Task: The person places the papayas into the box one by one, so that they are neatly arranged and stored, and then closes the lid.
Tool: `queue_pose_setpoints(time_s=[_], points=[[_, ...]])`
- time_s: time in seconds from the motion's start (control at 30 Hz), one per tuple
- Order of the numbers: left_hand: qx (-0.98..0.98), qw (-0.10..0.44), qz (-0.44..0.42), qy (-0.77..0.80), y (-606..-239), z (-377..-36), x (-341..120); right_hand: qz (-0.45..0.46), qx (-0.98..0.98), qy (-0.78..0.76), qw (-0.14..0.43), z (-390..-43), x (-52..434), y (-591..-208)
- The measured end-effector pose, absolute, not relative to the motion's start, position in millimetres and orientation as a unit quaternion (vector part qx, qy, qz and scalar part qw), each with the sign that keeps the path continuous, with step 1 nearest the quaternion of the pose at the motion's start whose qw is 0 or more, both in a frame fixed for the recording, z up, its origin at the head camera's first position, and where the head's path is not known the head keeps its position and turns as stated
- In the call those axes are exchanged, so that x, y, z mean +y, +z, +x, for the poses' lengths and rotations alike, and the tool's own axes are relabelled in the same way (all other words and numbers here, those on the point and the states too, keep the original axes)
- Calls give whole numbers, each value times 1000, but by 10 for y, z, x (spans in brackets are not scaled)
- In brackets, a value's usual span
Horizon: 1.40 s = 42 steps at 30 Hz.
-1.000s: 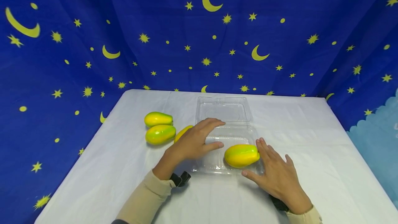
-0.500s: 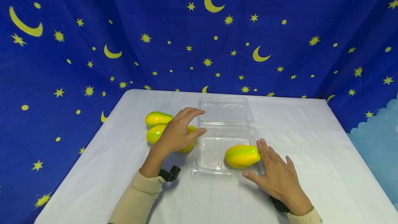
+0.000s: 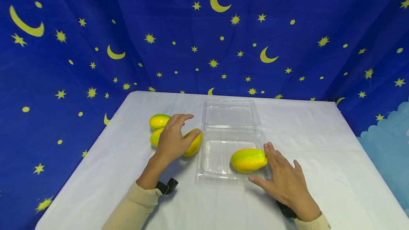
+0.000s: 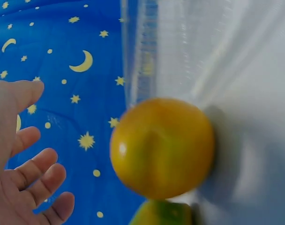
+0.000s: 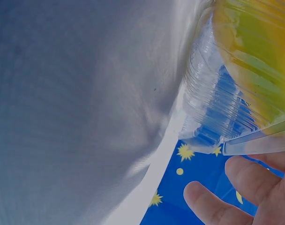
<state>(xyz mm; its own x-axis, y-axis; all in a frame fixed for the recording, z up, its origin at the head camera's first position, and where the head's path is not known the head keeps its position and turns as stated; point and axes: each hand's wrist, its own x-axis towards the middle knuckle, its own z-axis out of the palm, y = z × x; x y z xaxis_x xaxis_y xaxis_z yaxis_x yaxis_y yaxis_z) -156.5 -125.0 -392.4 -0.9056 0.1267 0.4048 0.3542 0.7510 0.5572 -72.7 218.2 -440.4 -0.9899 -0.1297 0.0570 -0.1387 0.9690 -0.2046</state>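
Left hand [image 3: 172, 138] hovers over the yellow-green plastic mango nearest the box [image 3: 193, 143], fingers loosely spread and arched above it, thumb near its right flank; whether skin actually touches the fruit is unclear from the head view, and the left wrist view shows the fingers [image 4: 37, 180] apart from the fruit's rounded end [image 4: 162, 147], so no grip yet. That mango lies on the white tablecloth [image 3: 319, 159], just left of the clear plastic clamshell box [image 3: 213, 159]. Two more yellow-green mangoes [image 3: 158, 121] sit behind the hand, partly covered by it.

Right hand [image 3: 285, 182] lies flat with fingers straight, fingertips against the box's right edge beside the yellow-green mango in the box tray [image 3: 248, 160]; it seems to steady the box.

To do the pickup well, probably: wrap fingers and thumb across the mango's middle, not the tapered end, since the glossy skin looks slippery. Lift clear of the box rim before moving across. Set it in the free left part of the tray, beside the other fruit. Keep the right hand pressing, since the light box may slide.

Hard to make out: the box's open lid [image 3: 230, 113] is transparent, edges faint. Right wrist view is blurred, showing only the ribbed box corner [image 5: 213, 117] and fingertips [image 5: 213, 206]. Contact under the left palm is hidden.
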Motion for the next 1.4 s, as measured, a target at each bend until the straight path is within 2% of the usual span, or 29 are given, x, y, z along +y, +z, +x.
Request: queue_pose_setpoints(time_s=[0.53,0.83,1.4], points=[[-930,156,-133,-304,-4210,-1432,-1478,62,-992,108,16,-716,2188,-4407],[-937,167,-133,-276,-4345,-1362,-1539,64,-992,108,19,-706,2167,-4424],[-942,153,-115,-277,-4383,-1331,-1528,63,-992,107,17,-739,2170,-4395]])
